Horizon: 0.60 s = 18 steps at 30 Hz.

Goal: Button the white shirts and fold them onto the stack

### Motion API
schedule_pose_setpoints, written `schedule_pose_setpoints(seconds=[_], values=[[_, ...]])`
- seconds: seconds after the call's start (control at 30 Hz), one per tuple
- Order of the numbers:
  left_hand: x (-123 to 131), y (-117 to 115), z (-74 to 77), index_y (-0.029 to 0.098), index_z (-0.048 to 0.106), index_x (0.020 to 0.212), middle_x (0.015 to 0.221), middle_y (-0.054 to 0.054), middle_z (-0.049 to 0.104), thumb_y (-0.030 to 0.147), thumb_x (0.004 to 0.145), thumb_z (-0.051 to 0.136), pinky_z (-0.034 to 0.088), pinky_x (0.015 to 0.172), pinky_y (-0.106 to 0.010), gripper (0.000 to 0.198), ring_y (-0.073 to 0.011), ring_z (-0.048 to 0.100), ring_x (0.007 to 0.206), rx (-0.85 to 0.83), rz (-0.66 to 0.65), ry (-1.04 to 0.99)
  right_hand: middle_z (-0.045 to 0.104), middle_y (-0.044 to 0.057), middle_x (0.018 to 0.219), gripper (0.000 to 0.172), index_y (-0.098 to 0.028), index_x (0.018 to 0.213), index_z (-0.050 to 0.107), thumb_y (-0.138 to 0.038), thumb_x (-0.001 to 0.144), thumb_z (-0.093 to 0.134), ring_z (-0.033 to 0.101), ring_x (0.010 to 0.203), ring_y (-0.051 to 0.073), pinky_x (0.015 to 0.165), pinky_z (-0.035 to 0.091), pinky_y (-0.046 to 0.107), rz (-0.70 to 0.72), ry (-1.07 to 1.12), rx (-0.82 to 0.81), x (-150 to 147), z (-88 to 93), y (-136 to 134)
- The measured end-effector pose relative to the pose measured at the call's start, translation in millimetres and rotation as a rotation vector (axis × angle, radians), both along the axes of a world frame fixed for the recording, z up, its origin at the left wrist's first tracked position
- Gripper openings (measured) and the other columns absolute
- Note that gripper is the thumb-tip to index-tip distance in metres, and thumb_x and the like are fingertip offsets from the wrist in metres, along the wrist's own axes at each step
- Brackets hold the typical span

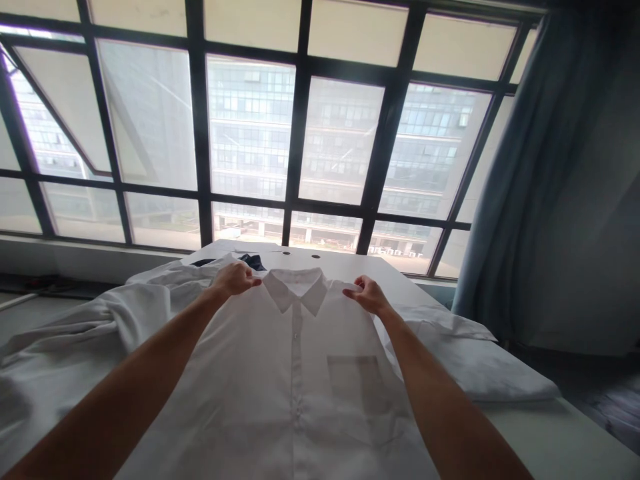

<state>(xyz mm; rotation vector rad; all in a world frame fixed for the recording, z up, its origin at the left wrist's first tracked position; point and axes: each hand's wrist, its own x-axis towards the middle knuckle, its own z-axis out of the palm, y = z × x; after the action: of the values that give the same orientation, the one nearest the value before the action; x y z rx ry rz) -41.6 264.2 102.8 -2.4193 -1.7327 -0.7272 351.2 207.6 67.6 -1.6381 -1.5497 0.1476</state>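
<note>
A white button-up shirt (265,373) is spread out in front of me, front side up, with its collar at the far end and a chest pocket on the right. My left hand (236,279) pinches the shirt at the shoulder left of the collar. On the other side of the collar, my right hand (367,295) grips the opposite shoulder between thumb and fingers. The cloth between both hands looks stretched fairly flat. The lower hem lies outside the view.
Crumpled white cloth (135,310) is heaped at the left, with a dark item (253,261) behind it. Folded white garments (465,360) lie on the right of the white table (565,440). Large windows (250,127) stand beyond, and a grey-blue curtain (525,180) hangs at right.
</note>
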Motion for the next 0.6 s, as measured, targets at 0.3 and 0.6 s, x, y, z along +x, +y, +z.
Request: schedule_pose_setpoints(seconds=[0.3, 0.6], values=[[45, -15, 0.8, 0.007, 0.054, 0.133, 0.117, -0.025, 0.068, 0.037, 0.092, 0.055, 0.048, 0.088, -0.04, 0.051, -0.0355, 0.065, 0.11, -0.1, 0.145, -0.071, 0.049, 0.026, 0.142, 0.045, -0.01, 0.132, 0.055, -0.023, 0.09, 0.06, 0.046, 0.13, 0.036, 0.113, 0.019, 0.053, -0.218, -0.491, -0.037, -67, -0.2, -7], [-13, -142, -87.3, 0.016, 0.055, 0.138, 0.15, -0.019, 0.047, 0.055, 0.094, 0.048, 0.024, 0.117, -0.048, 0.059, -0.0319, 0.039, 0.142, -0.185, -0.228, 0.24, 0.05, 0.017, 0.147, 0.05, -0.021, 0.126, 0.064, -0.046, 0.084, 0.068, 0.036, 0.141, 0.037, 0.119, 0.009, 0.056, 0.198, -0.308, -0.333, -90, -63.6, -138]])
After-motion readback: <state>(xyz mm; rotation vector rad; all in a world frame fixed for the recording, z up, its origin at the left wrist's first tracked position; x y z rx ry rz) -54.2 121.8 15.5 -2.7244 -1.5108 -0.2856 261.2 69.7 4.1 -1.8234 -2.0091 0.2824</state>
